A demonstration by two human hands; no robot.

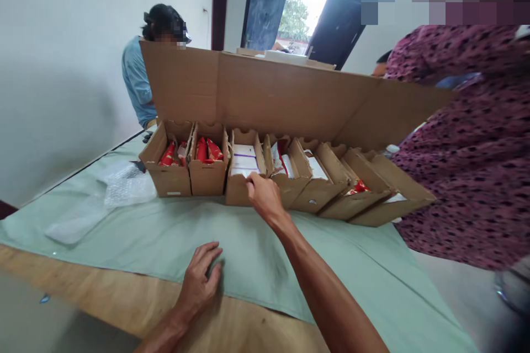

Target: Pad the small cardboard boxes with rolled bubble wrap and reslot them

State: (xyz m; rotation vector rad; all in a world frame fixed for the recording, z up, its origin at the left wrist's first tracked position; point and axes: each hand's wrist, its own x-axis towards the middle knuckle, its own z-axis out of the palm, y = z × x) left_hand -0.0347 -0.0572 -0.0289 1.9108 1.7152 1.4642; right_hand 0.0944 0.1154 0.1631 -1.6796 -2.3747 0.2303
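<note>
My right hand (264, 194) reaches to a narrow cardboard bin (239, 192), its curled fingers at the top of the bin's front wall. Stacked white packs with purple lines (245, 159) lie inside that bin. My fingers partly hide its front right corner. Near the table's front edge, my left hand (202, 274) rests at the green cloth (165, 248) with its fingers stretched out and nothing in it.
Two bins at left hold red packets (209, 150); several bins (331, 198) lean at right. Behind them stands a tall cardboard panel (269, 94). Bubble wrap (128, 187) lies at left. One person (138, 85) sits behind; another in patterned clothing (464, 165) stands at right.
</note>
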